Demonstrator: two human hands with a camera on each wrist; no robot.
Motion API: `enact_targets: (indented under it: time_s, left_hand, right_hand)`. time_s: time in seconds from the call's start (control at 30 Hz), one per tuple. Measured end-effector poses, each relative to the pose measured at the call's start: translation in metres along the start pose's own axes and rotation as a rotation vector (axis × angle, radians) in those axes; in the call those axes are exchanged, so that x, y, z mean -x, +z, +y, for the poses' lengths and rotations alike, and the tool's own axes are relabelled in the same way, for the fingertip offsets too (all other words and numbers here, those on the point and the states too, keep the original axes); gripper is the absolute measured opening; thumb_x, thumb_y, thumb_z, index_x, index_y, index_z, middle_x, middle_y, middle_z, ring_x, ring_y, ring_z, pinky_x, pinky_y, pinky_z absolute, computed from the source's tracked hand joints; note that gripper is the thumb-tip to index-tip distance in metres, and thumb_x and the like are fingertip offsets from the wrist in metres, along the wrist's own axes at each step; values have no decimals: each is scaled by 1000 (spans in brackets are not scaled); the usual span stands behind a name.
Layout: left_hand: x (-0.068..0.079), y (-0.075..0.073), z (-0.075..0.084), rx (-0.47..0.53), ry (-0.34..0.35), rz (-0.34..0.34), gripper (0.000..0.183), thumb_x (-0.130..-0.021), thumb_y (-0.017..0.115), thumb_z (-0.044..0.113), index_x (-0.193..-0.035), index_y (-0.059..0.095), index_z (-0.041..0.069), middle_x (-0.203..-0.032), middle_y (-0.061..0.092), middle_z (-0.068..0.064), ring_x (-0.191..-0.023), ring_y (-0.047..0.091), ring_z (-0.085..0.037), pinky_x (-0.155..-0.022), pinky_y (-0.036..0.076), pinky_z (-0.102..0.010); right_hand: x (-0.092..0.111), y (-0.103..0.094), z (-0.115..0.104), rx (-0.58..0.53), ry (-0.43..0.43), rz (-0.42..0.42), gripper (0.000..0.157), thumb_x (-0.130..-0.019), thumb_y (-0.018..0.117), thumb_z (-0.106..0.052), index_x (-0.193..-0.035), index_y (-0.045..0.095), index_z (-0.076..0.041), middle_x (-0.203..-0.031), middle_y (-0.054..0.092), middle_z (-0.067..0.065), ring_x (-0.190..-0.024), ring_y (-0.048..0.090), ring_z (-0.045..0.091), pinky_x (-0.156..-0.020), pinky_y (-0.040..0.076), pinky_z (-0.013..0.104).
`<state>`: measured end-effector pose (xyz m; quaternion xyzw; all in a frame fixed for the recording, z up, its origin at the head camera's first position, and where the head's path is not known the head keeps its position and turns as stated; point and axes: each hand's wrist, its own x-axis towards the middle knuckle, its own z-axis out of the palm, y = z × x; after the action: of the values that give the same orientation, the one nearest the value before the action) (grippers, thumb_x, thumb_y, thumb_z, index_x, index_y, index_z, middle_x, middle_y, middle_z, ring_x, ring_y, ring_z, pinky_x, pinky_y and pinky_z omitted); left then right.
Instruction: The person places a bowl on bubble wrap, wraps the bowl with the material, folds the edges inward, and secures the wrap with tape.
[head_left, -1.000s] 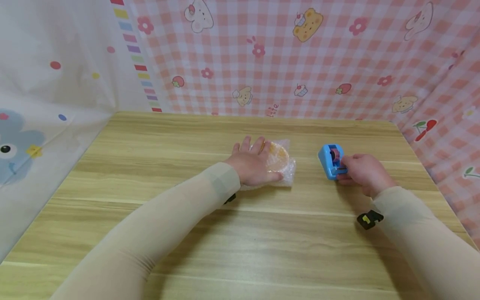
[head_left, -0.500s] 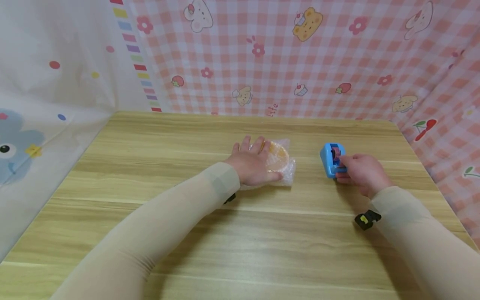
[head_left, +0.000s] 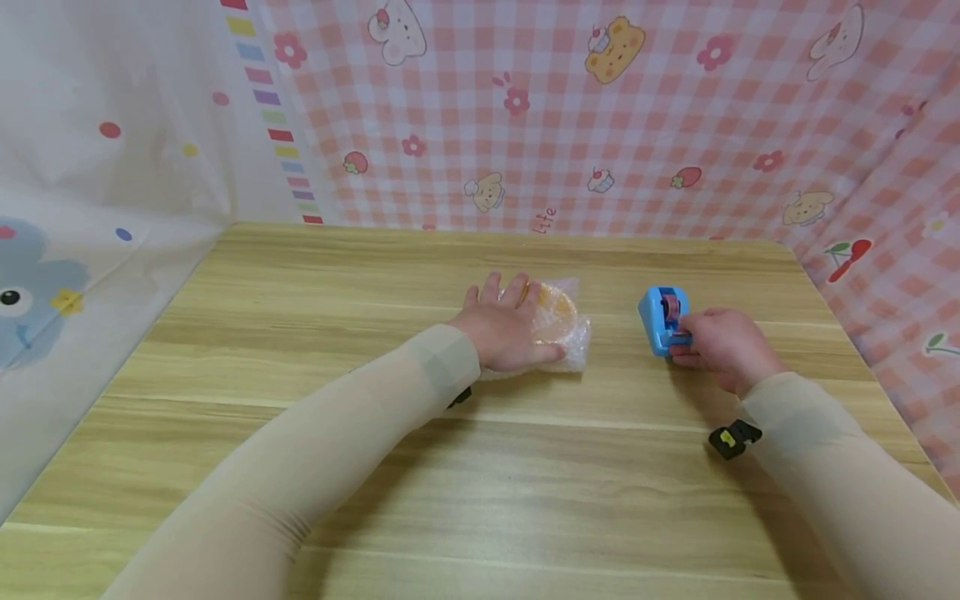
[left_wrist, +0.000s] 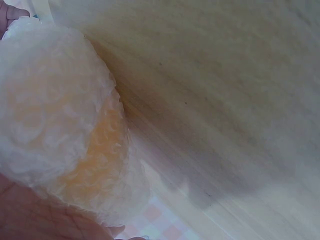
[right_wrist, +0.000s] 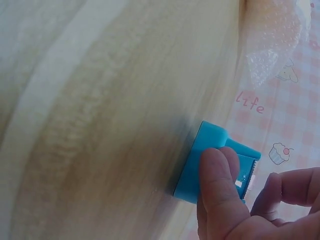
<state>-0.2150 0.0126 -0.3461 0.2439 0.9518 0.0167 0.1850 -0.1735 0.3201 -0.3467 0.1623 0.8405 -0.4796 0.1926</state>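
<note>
tabletop of pale wood-grain board (head_left: pixel 510 500) ends at the back along a pink-and-white gingham cloth with printed cartoon figures (head_left: pixel 450 108); its left edge slants beside a white cloth with coloured dots (head_left: pixel 172 83), its right edge beside more gingham. a wide stretch of wood lies to the left of the work and another in front, between the forearms; the strip behind is narrower.

near the back, around the middle, sits a round orange thing in clear bubble wrap (head_left: pixel 561 327), well in from every side edge. the left hand (head_left: pixel 506 333) rests on it, fingers spread and straight, thumb stuck out to the side. to its right, with a band of wood between, is a small light-blue plastic tape dispenser (head_left: pixel 661 335), nearer the right edge. the right hand (head_left: pixel 727 346) pinches its front end, thumb and fingers near the toothed cutter (right_wrist: pixel 251 180); whether the base sits fully flat, i cannot tell.

counted: one wrapped bundle, one dispenser, one pinkish tape roll (head_left: pixel 671 308) inside it, two hands, two beige sleeves (head_left: pixel 360 425), a small black device (head_left: pixel 735 438) at each wrist.
</note>
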Motion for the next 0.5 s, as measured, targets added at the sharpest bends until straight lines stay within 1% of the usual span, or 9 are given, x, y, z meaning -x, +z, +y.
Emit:
enact_targets:
  time_s: [0.2, 0.37, 0.43, 0.5]
  left_hand:
    - [1, 0, 0, -5, 1, 1, 112, -94, 32, 88, -170, -5, 16, -179, -9, -5, -164, -10, -42, -131, 4, -63]
    - [0, 0, 1, -2, -5, -1, 111, -94, 32, 88, -170, -5, 17, -179, -9, -5, -164, -9, -42, -131, 4, -63]
    - [0, 0, 1, -1, -8, -1, 111, -94, 33, 88, -171, -4, 17, -179, -8, -5, -164, -9, -42, -131, 4, -63]
    - [-1, 0, 1, 1, -11, -2, 111, -94, 34, 87, -171, -4, 16, -180, -8, -5, -164, -9, -42, -131, 4, -62]
  right_hand:
    - [0, 0, 1, -8, -16, -2, 59, -112, 30, -24, -153, 30, 19, -143, 46, 27, -119, 60, 28, -101, 59, 33]
    - [0, 0, 1, -8, -19, -6, 61, -111, 31, -23, -154, 27, 20, -144, 45, 28, -123, 60, 30, -105, 57, 36]
    - [0, 0, 1, -11, -25, -8, 62, -111, 31, -23, -154, 26, 20, -145, 45, 29, -122, 60, 28, -106, 56, 37]
    - [0, 1, 2, -13, -35, -8, 61, -110, 31, -23, -153, 27, 20, -144, 46, 28, -117, 63, 24, -104, 57, 35]
